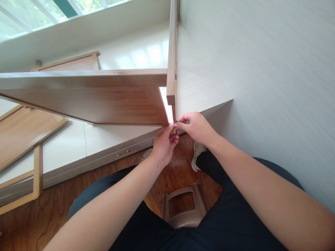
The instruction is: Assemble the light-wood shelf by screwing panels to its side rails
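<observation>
Both hands pinching | left hand (164,142), right hand (195,126) | wooden dowel (174,130)

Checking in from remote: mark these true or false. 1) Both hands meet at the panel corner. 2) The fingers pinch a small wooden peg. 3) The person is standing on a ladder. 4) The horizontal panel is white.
1) True: left hand and right hand meet at the corner of the horizontal panel.
2) True: a small peg shows between the fingertips.
3) False: they sit on a brown plastic stool.
4) False: it is wood-grain brown.
</observation>
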Demonstrator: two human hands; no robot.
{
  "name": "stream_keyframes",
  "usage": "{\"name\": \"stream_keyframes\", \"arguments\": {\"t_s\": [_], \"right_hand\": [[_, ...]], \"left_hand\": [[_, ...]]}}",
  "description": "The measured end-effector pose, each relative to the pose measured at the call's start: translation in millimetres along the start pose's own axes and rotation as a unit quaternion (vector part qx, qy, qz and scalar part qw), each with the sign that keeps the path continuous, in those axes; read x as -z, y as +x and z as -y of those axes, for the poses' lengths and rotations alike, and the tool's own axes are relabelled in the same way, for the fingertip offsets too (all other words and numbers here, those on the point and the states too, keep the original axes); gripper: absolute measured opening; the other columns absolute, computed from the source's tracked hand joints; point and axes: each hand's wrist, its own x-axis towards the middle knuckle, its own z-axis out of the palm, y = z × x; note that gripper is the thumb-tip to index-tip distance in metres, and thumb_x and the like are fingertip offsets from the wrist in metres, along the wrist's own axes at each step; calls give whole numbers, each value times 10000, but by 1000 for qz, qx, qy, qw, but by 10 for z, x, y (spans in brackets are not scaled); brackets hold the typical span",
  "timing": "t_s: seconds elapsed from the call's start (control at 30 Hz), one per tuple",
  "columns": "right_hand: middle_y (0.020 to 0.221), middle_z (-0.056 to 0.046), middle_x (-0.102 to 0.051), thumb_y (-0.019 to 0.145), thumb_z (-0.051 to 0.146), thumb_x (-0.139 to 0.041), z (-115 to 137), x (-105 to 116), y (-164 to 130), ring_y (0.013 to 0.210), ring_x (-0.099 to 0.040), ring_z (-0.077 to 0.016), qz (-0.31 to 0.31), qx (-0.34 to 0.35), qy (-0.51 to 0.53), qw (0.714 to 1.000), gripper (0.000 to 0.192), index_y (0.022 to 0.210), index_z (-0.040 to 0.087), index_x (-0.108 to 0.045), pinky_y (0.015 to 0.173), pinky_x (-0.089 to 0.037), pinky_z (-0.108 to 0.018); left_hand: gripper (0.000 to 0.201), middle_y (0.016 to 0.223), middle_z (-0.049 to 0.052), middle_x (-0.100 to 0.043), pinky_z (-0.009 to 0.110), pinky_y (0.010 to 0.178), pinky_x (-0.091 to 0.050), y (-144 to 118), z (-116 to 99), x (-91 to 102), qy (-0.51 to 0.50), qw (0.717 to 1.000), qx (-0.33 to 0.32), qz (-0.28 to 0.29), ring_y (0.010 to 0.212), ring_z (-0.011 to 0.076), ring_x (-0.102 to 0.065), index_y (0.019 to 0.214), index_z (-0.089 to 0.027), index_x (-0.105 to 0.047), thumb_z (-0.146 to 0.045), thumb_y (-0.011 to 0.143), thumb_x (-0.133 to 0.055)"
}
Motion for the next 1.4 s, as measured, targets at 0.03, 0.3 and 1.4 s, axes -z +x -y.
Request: {"name": "stream_keyframes", "arguments": {"t_s": [0.03,0.3,1.4], "right_hand": [[753,-37,-777,907,322,-734,-13,-4,7,744,-641,-183,4,-6,9,1000,224,748,166,-757,733,-430,-310],[771,-23,-759,862,272,-762,-93,-45,69,780,-645,-184,12,-38,64,997,137,803,180,-679,747,-440,-306],[622,-3,-707,702,234,-806,-130,-134,-34,504,-489,-88,-30,-133,327,935,154,828,145,-797,496,-339,-239]], "left_hand": [[280,717,-6,-681,155,541,-440,-1,-1,-2,-1,1000,0,1,562,52,-559,881,-149,-712,-366,801,-869],[301,723,-9,-683,148,548,-445,-28,-24,-35,-2,1000,4,0,572,43,-565,861,-136,-704,-357,775,-889],[351,729,-3,-688,175,558,-427,-1,1,-5,10,1000,0,-8,573,53,-557,862,-143,-728,-409,736,-919]]}}
